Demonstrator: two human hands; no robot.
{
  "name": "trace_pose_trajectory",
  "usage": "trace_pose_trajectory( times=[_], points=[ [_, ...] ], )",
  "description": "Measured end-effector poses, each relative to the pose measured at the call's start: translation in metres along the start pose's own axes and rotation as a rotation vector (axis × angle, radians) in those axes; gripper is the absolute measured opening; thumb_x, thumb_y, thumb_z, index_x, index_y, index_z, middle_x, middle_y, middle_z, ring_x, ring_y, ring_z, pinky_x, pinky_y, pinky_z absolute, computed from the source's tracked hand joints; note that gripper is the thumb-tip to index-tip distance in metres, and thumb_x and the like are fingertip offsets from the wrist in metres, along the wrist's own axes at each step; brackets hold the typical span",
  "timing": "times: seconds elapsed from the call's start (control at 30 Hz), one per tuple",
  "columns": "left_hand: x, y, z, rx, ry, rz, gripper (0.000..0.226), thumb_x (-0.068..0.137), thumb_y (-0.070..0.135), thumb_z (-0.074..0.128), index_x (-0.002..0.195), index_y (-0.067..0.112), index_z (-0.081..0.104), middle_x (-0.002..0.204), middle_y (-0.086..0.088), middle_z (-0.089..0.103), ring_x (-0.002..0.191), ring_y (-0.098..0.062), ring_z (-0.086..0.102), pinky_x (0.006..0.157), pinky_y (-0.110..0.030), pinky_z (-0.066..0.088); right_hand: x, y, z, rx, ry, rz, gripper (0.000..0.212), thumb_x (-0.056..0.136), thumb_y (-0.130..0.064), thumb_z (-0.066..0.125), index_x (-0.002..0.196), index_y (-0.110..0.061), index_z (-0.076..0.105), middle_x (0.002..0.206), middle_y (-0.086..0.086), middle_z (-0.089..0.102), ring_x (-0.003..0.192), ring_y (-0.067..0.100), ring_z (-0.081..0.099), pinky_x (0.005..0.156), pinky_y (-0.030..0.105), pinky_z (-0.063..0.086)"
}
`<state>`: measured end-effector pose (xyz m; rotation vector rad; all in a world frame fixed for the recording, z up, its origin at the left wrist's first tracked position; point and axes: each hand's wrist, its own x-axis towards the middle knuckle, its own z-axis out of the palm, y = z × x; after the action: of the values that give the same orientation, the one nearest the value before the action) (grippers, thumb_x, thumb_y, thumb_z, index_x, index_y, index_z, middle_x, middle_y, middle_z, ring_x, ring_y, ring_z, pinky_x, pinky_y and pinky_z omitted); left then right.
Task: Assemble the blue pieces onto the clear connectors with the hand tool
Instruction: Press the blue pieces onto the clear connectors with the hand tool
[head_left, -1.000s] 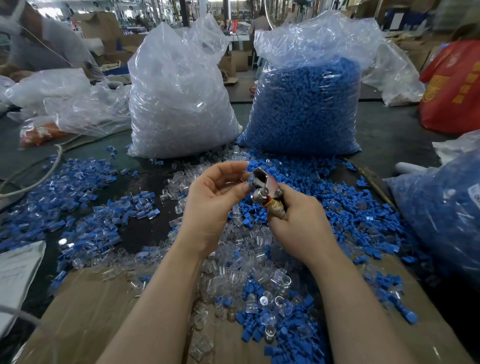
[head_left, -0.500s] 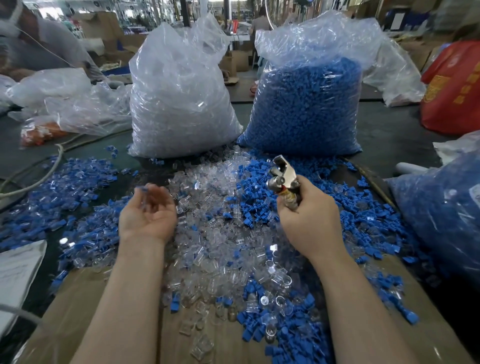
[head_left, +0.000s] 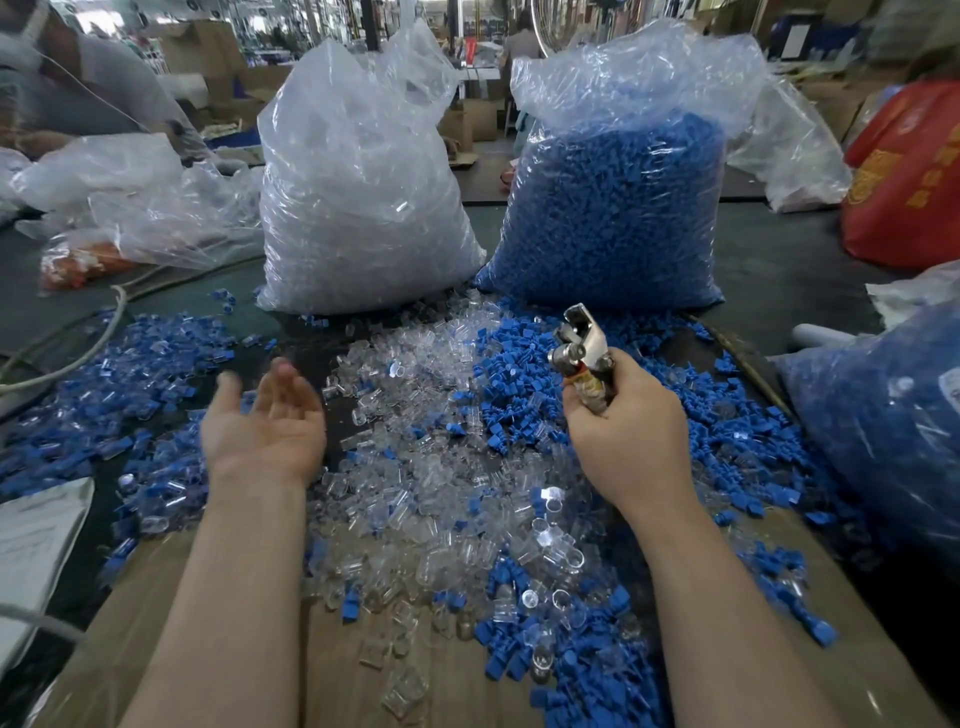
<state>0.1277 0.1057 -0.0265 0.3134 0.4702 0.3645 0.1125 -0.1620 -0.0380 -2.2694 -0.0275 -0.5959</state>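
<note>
Your right hand (head_left: 626, 441) grips the metal hand tool (head_left: 584, 353) upright above the mixed heap, nose up, likely ready for loading. Your left hand (head_left: 265, 421) hovers palm-up, fingers loose and empty, beside the assembled pile (head_left: 130, 374). Clear connectors (head_left: 415, 415) lie between your hands, blue pieces (head_left: 519, 374) just beside the tool. Two full bags crowd the desk (head_left: 779, 260) behind.

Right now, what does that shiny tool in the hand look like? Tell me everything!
The hand tool looks like shiny silver metal, with a flat angled head and round knobs below it. Its lower part seems brownish and worn. The right hand grips it upright, head pointing up and away, above the loose blue pieces.
</note>
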Motion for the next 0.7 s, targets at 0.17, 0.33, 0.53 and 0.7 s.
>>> trace_pose_trajectory(
  times=[0.17, 0.33, 0.53, 0.7],
  points=[
    [-0.032, -0.042, 0.019, 1.237, -0.43, 0.279, 0.008, 0.086, 0.023, 0.071, 0.094, 0.023, 0.07, 0.081, 0.01, 0.073, 0.072, -0.002, 0.064, 0.063, -0.018, 0.051, 0.0, 0.001, 0.001, -0.002, -0.001, -0.002, 0.015, 0.087, -0.027, 0.062, 0.076, -0.026, 0.051, 0.058, -0.01, 0.053, 0.052, 0.007, 0.047, 0.047, 0.026, 0.026],
    [-0.042, -0.083, 0.015, 1.959, -0.785, 0.537, 0.016, 0.088, 0.02, 0.07, 0.094, 0.035, 0.072, 0.087, 0.021, 0.062, 0.074, 0.006, 0.058, 0.069, -0.011, 0.047, -0.001, 0.0, 0.001, -0.007, -0.011, 0.001, 0.015, 0.086, -0.029, 0.061, 0.076, -0.026, 0.051, 0.059, -0.009, 0.054, 0.056, 0.008, 0.049, 0.049, 0.027, 0.028],
    [-0.038, -0.09, 0.008, 2.242, -0.859, 0.711, 0.026, 0.095, 0.015, 0.061, 0.109, 0.035, 0.072, 0.104, 0.014, 0.057, 0.091, -0.008, 0.058, 0.078, -0.021, 0.047, -0.001, -0.003, 0.0, -0.009, -0.012, -0.007, 0.021, 0.085, -0.029, 0.063, 0.072, -0.029, 0.046, 0.059, -0.01, 0.053, 0.055, 0.006, 0.048, 0.048, 0.026, 0.027],
    [-0.043, -0.092, 0.01, 2.354, -0.836, 0.792, 0.023, 0.093, 0.027, 0.063, 0.113, 0.037, 0.069, 0.105, 0.009, 0.068, 0.096, -0.015, 0.063, 0.083, -0.034, 0.054, -0.002, -0.004, 0.001, -0.019, -0.015, -0.011, 0.019, 0.085, -0.029, 0.063, 0.073, -0.028, 0.048, 0.058, -0.011, 0.053, 0.053, 0.006, 0.049, 0.046, 0.025, 0.028]
  ],
)
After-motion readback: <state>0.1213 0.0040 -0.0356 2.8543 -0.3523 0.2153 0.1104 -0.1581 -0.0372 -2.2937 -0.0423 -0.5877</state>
